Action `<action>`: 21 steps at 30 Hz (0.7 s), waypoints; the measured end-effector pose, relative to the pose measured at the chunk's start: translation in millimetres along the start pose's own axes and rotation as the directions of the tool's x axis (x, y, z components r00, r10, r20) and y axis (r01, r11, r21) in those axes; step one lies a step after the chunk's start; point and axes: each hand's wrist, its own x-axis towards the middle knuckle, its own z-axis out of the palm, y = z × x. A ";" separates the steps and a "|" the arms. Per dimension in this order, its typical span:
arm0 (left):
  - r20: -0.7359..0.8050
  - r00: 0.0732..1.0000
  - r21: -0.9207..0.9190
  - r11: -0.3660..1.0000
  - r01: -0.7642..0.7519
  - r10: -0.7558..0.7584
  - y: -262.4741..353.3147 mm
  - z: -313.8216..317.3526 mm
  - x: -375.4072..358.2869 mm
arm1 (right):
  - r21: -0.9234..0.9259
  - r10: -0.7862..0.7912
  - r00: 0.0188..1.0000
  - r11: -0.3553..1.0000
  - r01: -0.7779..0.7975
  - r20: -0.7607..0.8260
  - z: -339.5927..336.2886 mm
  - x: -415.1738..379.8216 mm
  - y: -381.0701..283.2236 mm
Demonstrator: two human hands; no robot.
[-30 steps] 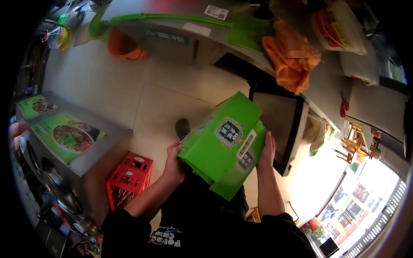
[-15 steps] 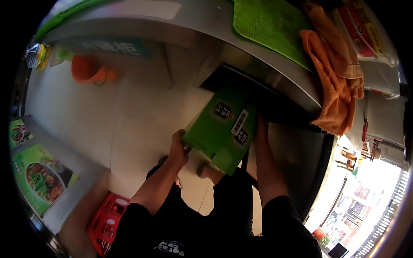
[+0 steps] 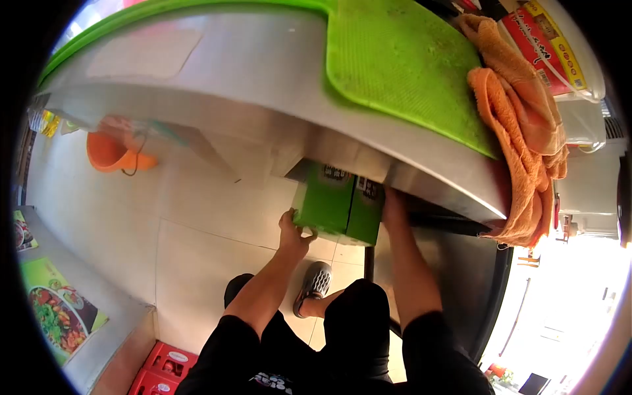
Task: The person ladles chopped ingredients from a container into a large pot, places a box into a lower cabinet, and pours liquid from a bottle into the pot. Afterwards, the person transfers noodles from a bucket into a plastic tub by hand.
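Between my two hands is a green cardboard box (image 3: 324, 209) with dark printed labels and a white barcode sticker. Its far end is hidden beneath the edge of the metal counter (image 3: 243, 56). My left hand (image 3: 295, 232) grips the near left corner of the box, fingers bent round its edge. Against the right side of the box lies my right hand (image 3: 393, 205), its fingers mostly hidden by the box and the counter's shadow. Under the counter, a dark opening shows beside the box.
A green mat (image 3: 401, 66) and orange cloths (image 3: 520, 141) lie on the counter, beside a white tub (image 3: 559, 52). An orange bucket (image 3: 108, 153) stands on the floor at left. Red crates (image 3: 161, 368) are at lower left. A dark cabinet panel (image 3: 441, 276) is right of my legs.
The box and both hands sit lower in view, and more of the box is now covered by the counter. The view has shifted, showing more of the counter top and my shoe.
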 end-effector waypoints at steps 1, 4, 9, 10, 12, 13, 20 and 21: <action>0.054 0.998 0.028 0.999 -0.018 0.017 1.7 13.2 1.8 | -0.200 -0.108 0.982 0.977 0.076 -0.153 21.0 -42.1 -8.3; 0.136 0.991 -0.017 1.000 -0.007 0.009 -2.0 50.7 33.4 | -0.269 0.133 0.858 0.916 -0.298 -0.497 88.0 -134.8 -27.7; 0.457 0.889 -0.083 0.995 0.049 -0.006 7.3 84.2 45.2 | 0.520 0.139 0.981 0.853 -0.051 -0.132 75.3 -41.7 0.7; 0.566 0.824 -0.056 0.997 0.056 -0.014 9.0 81.7 34.9 | 0.542 0.132 0.985 0.839 -0.052 -0.109 73.6 -31.8 7.7; 0.552 0.834 -0.050 0.999 0.012 0.017 14.8 79.4 3.2 | 0.393 0.091 0.995 0.917 -0.068 -0.040 63.8 -46.8 6.8; 0.607 0.794 0.002 1.000 0.021 -0.018 17.8 73.7 -10.3 | 0.289 0.092 0.995 0.954 -0.081 -0.023 59.5 -60.9 -0.7; 0.082 0.993 0.497 0.860 -0.115 0.085 30.9 -62.7 -155.1 | -0.409 0.094 0.995 0.909 -0.078 0.021 77.2 -249.4 -69.9; 0.008 0.992 0.539 0.835 -0.109 0.125 39.9 -86.9 -186.9 | -0.549 -0.069 0.990 0.826 0.128 0.126 75.2 -282.9 -85.5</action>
